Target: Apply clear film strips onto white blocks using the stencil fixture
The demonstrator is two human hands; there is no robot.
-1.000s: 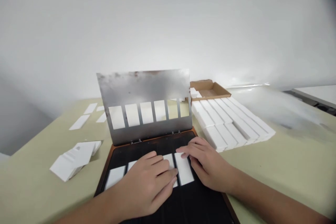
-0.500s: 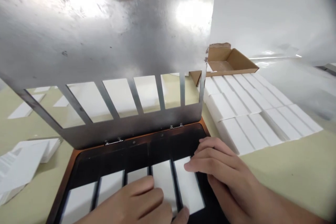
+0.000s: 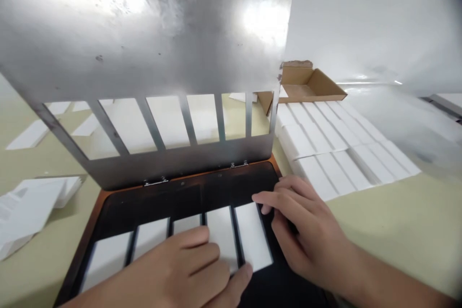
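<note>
A row of white cards [image 3: 253,236] lies in the black bed [image 3: 224,185] of a hinged frame. My left hand [image 3: 195,264] rests over the middle of the row with its fingers curled under. Its thumb stretches to the lower left corner of the rightmost card; what lies inside the curled fingers is hidden. At that card's upper right is my right hand [image 3: 306,226], index finger extended to the top edge, other fingers loosely bent, nothing visible between them. The slotted metal plate [image 3: 202,53] stands raised on its hinges behind the bed.
Stacked white cards [image 3: 325,144] stand in rows on the right, in front of an open cardboard box [image 3: 312,82]. On the left a loose pile of white cards [image 3: 36,207] lies on the yellowish table [image 3: 378,221]. More cards show through the plate's slots.
My right index finger has shifted from the card's face to its top edge. My left thumb stays by the card's lower left corner. The view has shifted slightly.
</note>
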